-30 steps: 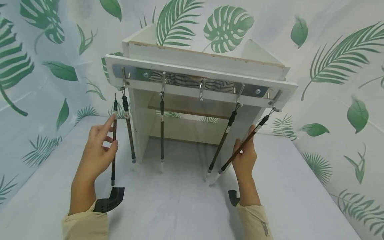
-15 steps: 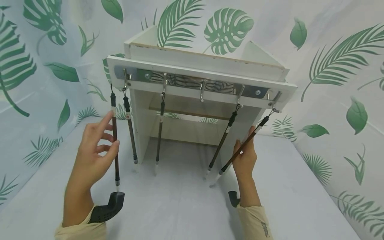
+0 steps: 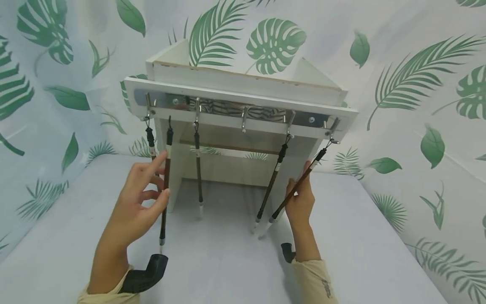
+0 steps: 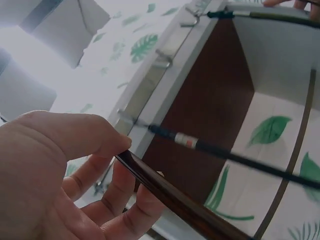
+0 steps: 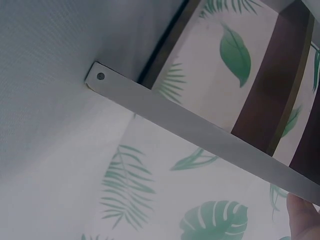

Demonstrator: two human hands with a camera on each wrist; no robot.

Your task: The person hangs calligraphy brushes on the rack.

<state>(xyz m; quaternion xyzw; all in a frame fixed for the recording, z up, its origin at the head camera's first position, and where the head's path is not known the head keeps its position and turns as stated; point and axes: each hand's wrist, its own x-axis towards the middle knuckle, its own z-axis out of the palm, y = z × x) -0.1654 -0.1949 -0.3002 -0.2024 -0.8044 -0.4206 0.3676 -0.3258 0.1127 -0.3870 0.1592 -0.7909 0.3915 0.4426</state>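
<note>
My left hand (image 3: 136, 202) pinches a calligraphy brush (image 3: 167, 169) by its dark brown handle, thumb against fingers, white tip hanging down. The brush's top loop stands below the hook rail (image 3: 224, 110), between the leftmost hook (image 3: 148, 103) and the second hook (image 3: 198, 110). In the left wrist view the held brush (image 4: 185, 202) slants down right from the thumb. A hanging brush (image 3: 150, 137) on the leftmost hook is partly hidden behind my left hand. My right hand (image 3: 301, 202) grips the right side panel (image 3: 285, 162) of the white shelf; one finger (image 5: 302, 217) touches its edge in the right wrist view.
Another brush (image 3: 198, 169) hangs from the second hook. Two more, an inner brush (image 3: 271, 183) and an outer brush (image 3: 284, 202), hang at the right, the outer crossing before my right hand. The shelf stands on a white surface (image 3: 224, 261) against a leaf-patterned backdrop (image 3: 322, 84).
My left hand has carried the brush rightward, from left of the leftmost hanging brush to its right side. The second hanging brush sways. My right hand stays on the panel; the view shifts slightly.
</note>
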